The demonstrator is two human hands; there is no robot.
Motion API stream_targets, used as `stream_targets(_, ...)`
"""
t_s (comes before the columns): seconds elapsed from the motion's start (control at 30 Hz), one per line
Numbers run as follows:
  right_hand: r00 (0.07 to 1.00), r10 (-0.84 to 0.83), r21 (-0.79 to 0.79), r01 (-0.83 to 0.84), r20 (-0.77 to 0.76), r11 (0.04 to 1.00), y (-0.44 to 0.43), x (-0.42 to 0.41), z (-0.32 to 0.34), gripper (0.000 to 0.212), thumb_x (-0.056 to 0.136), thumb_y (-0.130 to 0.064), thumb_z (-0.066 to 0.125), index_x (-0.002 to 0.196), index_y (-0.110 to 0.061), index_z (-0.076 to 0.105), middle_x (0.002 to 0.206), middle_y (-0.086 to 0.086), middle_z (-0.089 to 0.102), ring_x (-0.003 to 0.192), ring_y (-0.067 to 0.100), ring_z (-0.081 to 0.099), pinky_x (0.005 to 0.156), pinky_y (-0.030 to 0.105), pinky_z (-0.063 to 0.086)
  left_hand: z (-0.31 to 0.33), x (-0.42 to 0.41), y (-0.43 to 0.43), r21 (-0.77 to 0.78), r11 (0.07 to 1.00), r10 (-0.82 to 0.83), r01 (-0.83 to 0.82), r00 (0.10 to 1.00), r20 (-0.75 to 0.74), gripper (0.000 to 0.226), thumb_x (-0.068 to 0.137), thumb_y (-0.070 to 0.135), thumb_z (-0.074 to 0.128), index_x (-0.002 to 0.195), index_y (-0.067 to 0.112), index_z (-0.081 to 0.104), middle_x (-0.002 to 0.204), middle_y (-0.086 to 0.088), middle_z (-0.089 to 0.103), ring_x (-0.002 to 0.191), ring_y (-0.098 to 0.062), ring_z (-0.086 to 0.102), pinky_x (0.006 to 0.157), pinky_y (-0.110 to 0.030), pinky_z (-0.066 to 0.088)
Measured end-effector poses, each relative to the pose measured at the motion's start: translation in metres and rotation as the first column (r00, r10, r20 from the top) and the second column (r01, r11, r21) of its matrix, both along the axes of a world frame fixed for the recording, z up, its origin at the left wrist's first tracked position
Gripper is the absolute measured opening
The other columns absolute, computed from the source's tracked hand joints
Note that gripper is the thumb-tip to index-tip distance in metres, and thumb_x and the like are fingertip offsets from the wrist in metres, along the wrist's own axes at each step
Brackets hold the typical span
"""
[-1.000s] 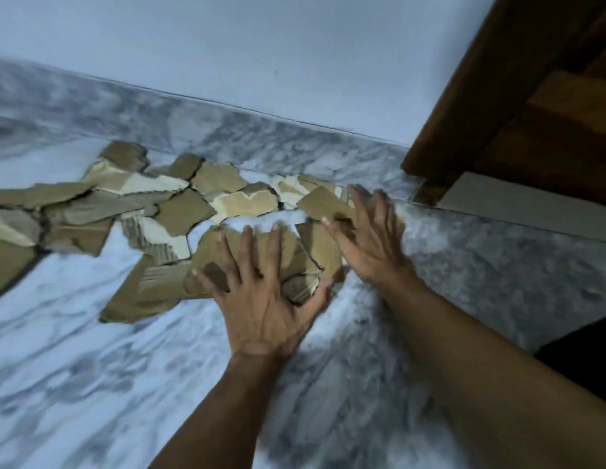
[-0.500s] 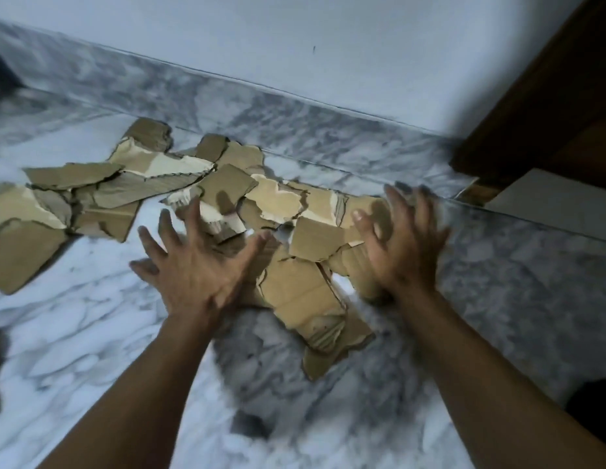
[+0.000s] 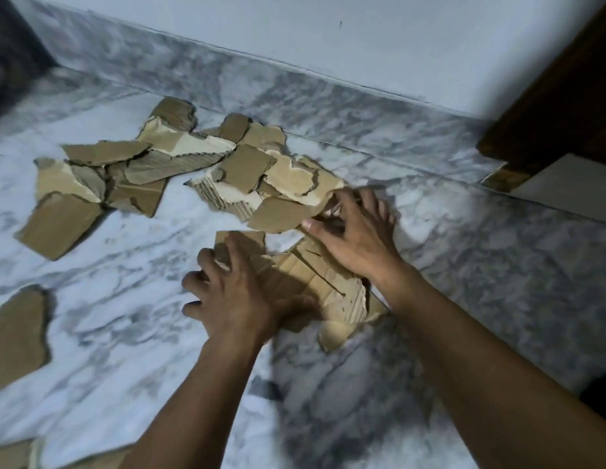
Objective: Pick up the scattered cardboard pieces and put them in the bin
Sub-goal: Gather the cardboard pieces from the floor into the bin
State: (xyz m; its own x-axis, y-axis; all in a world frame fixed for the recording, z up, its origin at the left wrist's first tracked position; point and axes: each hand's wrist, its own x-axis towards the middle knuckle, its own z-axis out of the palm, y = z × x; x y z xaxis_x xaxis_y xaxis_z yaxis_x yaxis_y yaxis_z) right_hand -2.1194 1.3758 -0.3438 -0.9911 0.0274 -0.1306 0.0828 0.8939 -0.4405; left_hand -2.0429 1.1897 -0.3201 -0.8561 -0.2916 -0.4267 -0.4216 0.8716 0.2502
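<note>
On the white-and-grey veined marble floor [image 3: 125, 299], nearest the camera: a torn brown cardboard scrap [image 3: 10, 455] cut off by the bottom-left frame edge. Just beyond it is a larger loose brown cardboard piece [image 3: 17, 336] at the left edge. Both are well apart from the hands.

Left hand [image 3: 247, 296]: palm down on the near stack [image 3: 322, 282] of torn tan corrugated cardboard pieces. Fingers are curled round its left edge and the thumb lies across the top, so it has hold of the stack. The stack lies on the floor, under and to the right of the palm.

Right hand [image 3: 359, 235]: just beyond, wrist above the stack's right side. Fingers are bent and spread like a claw, tips down at the right end of the central pile. The thumb touches the near edge of a flat brown cardboard piece [image 3: 278, 214]. Motion blur here; can't tell if anything is actually pinched.

Further out: central pile [image 3: 257, 170] of overlapping brown and pale torn cardboard. To its left is a separate left cluster [image 3: 125, 167] of torn cardboard, with a big rectangular brown cardboard sheet [image 3: 58, 225] at its near-left corner. The cluster is well apart from the left hand.

Far: grey marble skirting [image 3: 328, 106], pale wall [image 3: 362, 38], dark wooden door frame [image 3: 548, 96] at right.
</note>
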Motion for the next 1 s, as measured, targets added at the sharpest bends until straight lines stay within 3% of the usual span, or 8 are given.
stream_targets(0.2, 0.985, -0.159, -0.188, 0.169, 0.067, 0.968, -0.022, 0.032, 0.008, 0.085, 0.078, -0.082, 0.051, 0.143, -0.035, 0.022, 0.135, 0.008, 0.048, 0.117, 0.033, 0.055, 0.093, 0.043, 0.048, 0.009, -0.005, -0.017, 0.291, 0.956, 0.057, -0.042, 0.997, -0.044, 0.139, 0.033, 0.055, 0.099, 0.149, 0.02, 0.029, 0.13, -0.014, 0.042, 0.121, -0.04, 0.047, 0.092, -0.041, 0.047)
stream_targets(0.33, 0.98, -0.187, -0.174, 0.196, 0.064, 0.965, -0.037, 0.053, 0.012, 0.079, 0.065, -0.095, 0.046, 0.125, -0.043, 0.049, 0.119, -0.007, 0.062, 0.103, 0.023, 0.064, 0.076, 0.032, 0.046, 0.013, -0.001, -0.033, 0.489, 0.871, 0.092, -0.053, 0.994, -0.056, 0.088, 0.047, 0.038, 0.101, 0.123, 0.023, 0.059, 0.108, 0.001, 0.067, 0.093, -0.017, 0.065, 0.074, -0.029, 0.049)
stream_targets(0.43, 0.974, -0.198, -0.284, 0.221, 0.105, 0.933, -0.044, 0.076, 0.011, 0.053, 0.069, -0.082, 0.058, 0.104, -0.043, 0.06, 0.104, -0.019, 0.066, 0.092, 0.011, 0.065, 0.073, 0.03, 0.052, 0.015, 0.009, -0.034, 0.681, 0.723, 0.137, -0.114, 0.99, 0.02, 0.052, 0.06, 0.021, 0.097, 0.105, 0.023, 0.07, 0.095, 0.002, 0.075, 0.081, -0.012, 0.071, 0.075, -0.033, 0.059)
stream_targets(0.53, 0.959, -0.275, -0.388, 0.28, 0.07, 0.878, -0.048, 0.103, 0.006, 0.014, 0.084, -0.046, 0.068, 0.095, -0.038, 0.068, 0.098, -0.015, 0.07, 0.09, 0.011, 0.067, 0.075, 0.034, 0.057, 0.019, 0.025, -0.026, 0.746, 0.658, 0.133, -0.101, 0.991, 0.017, 0.042, 0.062, 0.01, 0.094, 0.096, 0.021, 0.072, 0.083, 0.002, 0.075, 0.073, -0.011, 0.071, 0.065, -0.027, 0.059)
stream_targets(0.6, 0.938, -0.342, -0.45, 0.328, 0.053, 0.831, -0.043, 0.115, 0.012, 0.022, 0.086, -0.04, 0.07, 0.107, -0.035, 0.068, 0.105, -0.014, 0.069, 0.095, 0.009, 0.065, 0.081, 0.033, 0.056, 0.024, 0.038, -0.023, 0.805, 0.58, 0.167, -0.124, 0.985, 0.032, 0.036, 0.065, 0.003, 0.091, 0.093, 0.016, 0.073, 0.079, -0.001, 0.075, 0.068, -0.011, 0.07, 0.058, -0.024, 0.054)
stream_targets(0.67, 0.921, -0.386, -0.441, 0.365, 0.046, 0.82, -0.039, 0.124, 0.022, 0.041, 0.086, -0.052, 0.068, 0.121, -0.034, 0.062, 0.113, -0.015, 0.063, 0.101, 0.008, 0.059, 0.084, 0.029, 0.051, 0.032, 0.049, -0.02, 0.851, 0.5, 0.197, -0.158, 0.978, 0.066, 0.035, 0.068, -0.002, 0.088, 0.096, 0.012, 0.072, 0.08, -0.007, 0.076, 0.071, -0.017, 0.071, 0.059, -0.026, 0.055)
stream_targets(0.77, 0.909, -0.414, -0.24, 0.413, 0.045, 0.879, -0.033, 0.135, 0.044, 0.052, 0.084, -0.074, 0.051, 0.107, -0.03, 0.064, 0.098, -0.006, 0.07, 0.09, 0.02, 0.066, 0.069, 0.029, 0.048, 0.054, 0.063, -0.005, 0.894, 0.407, 0.238, -0.188, 0.967, 0.095, 0.038, 0.071, -0.007, 0.084, 0.104, 0.006, 0.069, 0.084, -0.012, 0.076, 0.071, -0.022, 0.072, 0.057, -0.029, 0.056)
stream_targets(1.0, 0.88, -0.425, -0.138, 0.403, -0.212, 0.905, -0.004, 0.145, 0.142, 0.055, 0.084, -0.079, 0.043, 0.103, -0.03, 0.058, 0.091, 0.0, 0.072, 0.088, 0.029, 0.067, 0.061, 0.03, 0.035, 0.15, 0.078, 0.032, 0.972, 0.195, 0.258, -0.128, 0.963, 0.075, 0.044, 0.074, -0.015, 0.076, 0.113, 0.001, 0.064, 0.088, -0.014, 0.076, 0.073, -0.023, 0.074, 0.057, -0.029, 0.057)
